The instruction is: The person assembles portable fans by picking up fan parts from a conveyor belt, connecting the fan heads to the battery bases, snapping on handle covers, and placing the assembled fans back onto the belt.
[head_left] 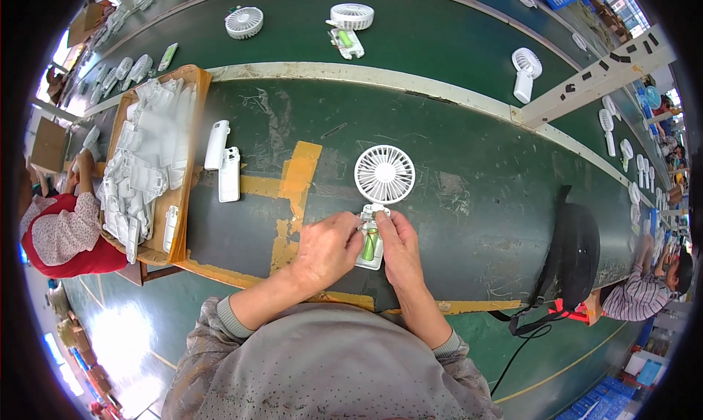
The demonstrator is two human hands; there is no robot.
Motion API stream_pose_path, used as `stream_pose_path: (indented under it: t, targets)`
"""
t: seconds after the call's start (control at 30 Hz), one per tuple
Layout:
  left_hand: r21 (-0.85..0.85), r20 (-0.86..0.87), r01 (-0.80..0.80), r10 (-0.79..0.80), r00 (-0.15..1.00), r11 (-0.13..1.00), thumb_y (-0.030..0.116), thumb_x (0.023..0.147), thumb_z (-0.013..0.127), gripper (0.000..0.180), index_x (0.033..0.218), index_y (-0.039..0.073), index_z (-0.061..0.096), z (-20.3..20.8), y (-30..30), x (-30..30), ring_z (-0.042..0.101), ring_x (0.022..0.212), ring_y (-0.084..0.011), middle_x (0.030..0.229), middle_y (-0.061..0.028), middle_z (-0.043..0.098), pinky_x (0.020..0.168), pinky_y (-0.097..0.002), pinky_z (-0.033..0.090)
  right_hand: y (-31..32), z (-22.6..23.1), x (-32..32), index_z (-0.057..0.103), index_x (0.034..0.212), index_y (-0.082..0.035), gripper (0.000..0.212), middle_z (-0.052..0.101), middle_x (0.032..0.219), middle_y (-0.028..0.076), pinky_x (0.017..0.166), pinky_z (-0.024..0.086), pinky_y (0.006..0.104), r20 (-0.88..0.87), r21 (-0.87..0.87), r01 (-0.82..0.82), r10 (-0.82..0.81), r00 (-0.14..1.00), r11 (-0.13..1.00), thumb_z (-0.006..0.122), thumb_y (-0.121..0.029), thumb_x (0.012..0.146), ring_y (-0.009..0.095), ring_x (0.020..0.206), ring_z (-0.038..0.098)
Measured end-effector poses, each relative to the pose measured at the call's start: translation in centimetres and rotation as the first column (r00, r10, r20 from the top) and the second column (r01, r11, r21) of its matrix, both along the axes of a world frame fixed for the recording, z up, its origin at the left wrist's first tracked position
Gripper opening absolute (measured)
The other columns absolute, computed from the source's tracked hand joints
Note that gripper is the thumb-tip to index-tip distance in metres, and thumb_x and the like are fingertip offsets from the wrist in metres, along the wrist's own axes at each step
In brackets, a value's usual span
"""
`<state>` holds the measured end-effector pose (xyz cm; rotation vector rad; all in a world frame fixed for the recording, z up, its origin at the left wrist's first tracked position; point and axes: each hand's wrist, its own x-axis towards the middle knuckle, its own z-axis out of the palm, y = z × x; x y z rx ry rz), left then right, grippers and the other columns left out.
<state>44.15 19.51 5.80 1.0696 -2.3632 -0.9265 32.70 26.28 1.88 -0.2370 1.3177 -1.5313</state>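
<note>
A white handheld fan [384,174] lies on the dark green bench in front of me, its round grille away from me. The handle is uncovered and shows a green battery cell [369,246] with thin wires beside it. My right hand [399,246] grips the handle from the right, thumb near the neck below the grille. My left hand [329,246] is closed in a pinch at the handle's upper left edge; what its fingertips hold is hidden. Two white handle covers [229,174] lie next to each other farther left.
At the left stands a cardboard tray [192,112] heaped with white plastic parts. Beyond a pale rail [351,74], more fans [244,23] lie on a green belt. A black bag [578,244] sits at the right edge, and a slanted metal post [586,83] rises behind. Other people sit at both sides.
</note>
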Motion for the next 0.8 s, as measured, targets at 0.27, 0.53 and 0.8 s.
stream_pose_path:
  t: [0.27, 0.53, 0.8]
  targets:
    - [-0.442, 0.192, 0.227, -0.155, 0.969, 0.868, 0.005, 0.068, 0.056, 0.010, 0.072, 0.003, 0.047, -0.5, 1.6, -0.3, 0.058, 0.058, -0.0252, 0.067, -0.0108, 0.053, 0.052, -0.0346, 0.048, 0.3, 0.6, 0.2, 0.057, 0.102, 0.003, 0.022, 0.064, 0.094, 0.009, 0.074, 0.047, 0.0237, 0.020, -0.044, 0.007, -0.006, 1.000, 0.999, 0.049, -0.016, 0.094, 0.011, 0.083, 0.059]
    - [-0.385, 0.131, 0.070, -0.021, 0.991, 0.920, 0.008, 0.073, 0.060, 0.015, 0.087, 0.005, 0.057, 1.8, -2.9, 5.0, 0.059, 0.069, -0.0267, 0.079, -0.0112, 0.057, 0.056, -0.0353, 0.050, -0.1, 0.6, 0.0, 0.052, 0.104, 0.005, 0.024, 0.064, 0.095, 0.018, 0.075, 0.053, 0.0322, 0.128, -0.035, -0.013, 0.017, 0.992, 0.999, 0.045, -0.016, 0.095, 0.023, 0.085, 0.065]
    - [-0.504, 0.415, -0.237, 0.473, 0.777, 0.830, 0.013, 0.077, 0.063, 0.036, 0.108, -0.001, 0.051, -1.1, -8.3, 11.4, 0.052, 0.097, -0.0321, 0.106, -0.0165, 0.052, 0.079, -0.0405, 0.048, 0.0, 1.0, 0.0, 0.052, 0.105, 0.005, 0.023, 0.063, 0.098, 0.017, 0.076, 0.052, 0.0305, 0.134, -0.027, -0.009, 0.013, 0.991, 1.000, 0.045, -0.015, 0.095, 0.022, 0.089, 0.064]
